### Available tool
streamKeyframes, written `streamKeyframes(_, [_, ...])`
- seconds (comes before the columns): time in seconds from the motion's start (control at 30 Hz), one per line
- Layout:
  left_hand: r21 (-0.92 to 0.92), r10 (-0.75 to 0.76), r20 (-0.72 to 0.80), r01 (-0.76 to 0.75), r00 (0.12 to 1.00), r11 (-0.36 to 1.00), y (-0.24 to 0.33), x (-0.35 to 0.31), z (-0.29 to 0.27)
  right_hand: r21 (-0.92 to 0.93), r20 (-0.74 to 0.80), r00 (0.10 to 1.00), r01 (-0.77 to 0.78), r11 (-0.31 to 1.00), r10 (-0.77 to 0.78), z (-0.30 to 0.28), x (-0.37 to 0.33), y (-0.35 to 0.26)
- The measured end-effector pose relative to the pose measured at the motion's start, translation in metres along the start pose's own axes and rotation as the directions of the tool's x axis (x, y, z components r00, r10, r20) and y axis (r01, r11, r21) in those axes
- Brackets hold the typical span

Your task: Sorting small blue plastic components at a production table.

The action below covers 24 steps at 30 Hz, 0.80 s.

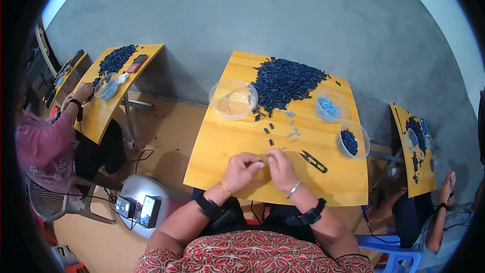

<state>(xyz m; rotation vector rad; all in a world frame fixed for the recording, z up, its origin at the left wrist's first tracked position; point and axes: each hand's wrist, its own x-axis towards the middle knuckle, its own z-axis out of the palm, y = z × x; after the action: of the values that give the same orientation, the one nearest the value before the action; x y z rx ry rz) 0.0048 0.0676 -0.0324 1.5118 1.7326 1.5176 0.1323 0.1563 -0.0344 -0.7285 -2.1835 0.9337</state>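
My left hand (242,170) and my right hand (281,169) meet fingertip to fingertip over the near edge of a yellow wooden table (217,146), pinching a tiny part (264,162) between them; its shape is too small to tell. A large heap of dark blue small parts (285,82) lies at the table's far side. Several loose dark parts (269,129) and small light pieces (293,132) are scattered in front of my hands. Black thread snips (313,161) lie just right of my right hand.
An empty clear bowl (233,99) stands far left; a bowl of light blue pieces (331,106) and a bowl of dark parts (352,140) stand at the right. Other people sit at similar tables to the left (108,106) and right (411,146). A grey device (146,197) sits on the floor.
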Motion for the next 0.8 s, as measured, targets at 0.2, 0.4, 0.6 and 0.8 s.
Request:
streamKeyframes(0.2, [-0.836,-0.378,0.192,0.352,0.906,0.42,0.021,0.0,-0.021,0.053,-0.058,0.986,0.161,0.985,-0.158,-0.027,-0.014,-0.06])
streamKeyframes(0.4, [-0.878,-0.324,0.264,0.366,0.909,0.31,0.045,-0.015,-0.013,-0.072,-0.091,0.951,0.289,0.955,-0.295,-0.023,-0.02,-0.074])
streamKeyframes(0.6, [-0.846,-0.24,0.266,0.346,0.934,0.406,0.044,-0.022,-0.017,0.001,-0.113,0.961,0.255,0.967,-0.253,-0.036,-0.027,-0.077])
streamKeyframes(0.8, [-0.819,-0.201,0.267,0.332,0.942,0.468,0.054,-0.026,-0.021,0.003,-0.097,0.957,0.276,0.961,-0.274,-0.041,-0.031,-0.081])
